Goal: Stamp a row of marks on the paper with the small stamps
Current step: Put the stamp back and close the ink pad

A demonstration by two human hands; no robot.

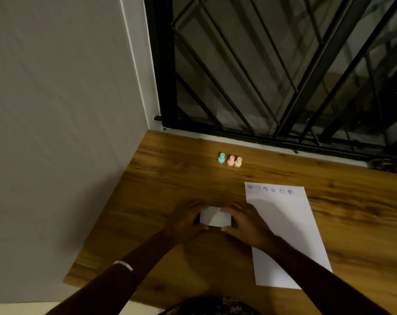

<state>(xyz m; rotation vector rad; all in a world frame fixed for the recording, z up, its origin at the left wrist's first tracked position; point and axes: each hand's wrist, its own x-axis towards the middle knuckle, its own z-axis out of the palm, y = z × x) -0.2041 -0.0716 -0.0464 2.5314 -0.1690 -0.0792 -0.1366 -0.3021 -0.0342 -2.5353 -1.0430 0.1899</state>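
A white sheet of paper (pixel 286 226) lies on the wooden table (pixel 170 178), with a row of several blue stamped marks (pixel 270 190) along its far edge. Three small stamps stand upright beyond it: a blue stamp (pixel 221 157), a pink stamp (pixel 231 160) and a cream stamp (pixel 238 161). Left of the paper, a small white box (pixel 215 216) with a dark left edge rests on the table. My left hand (pixel 186 223) grips its left side and my right hand (pixel 245 226) grips its right side.
A grey wall (pixel 56 110) borders the table on the left. A window with black metal bars (pixel 283 64) runs along the far edge. A dark object (pixel 388 165) lies at the far right by the sill.
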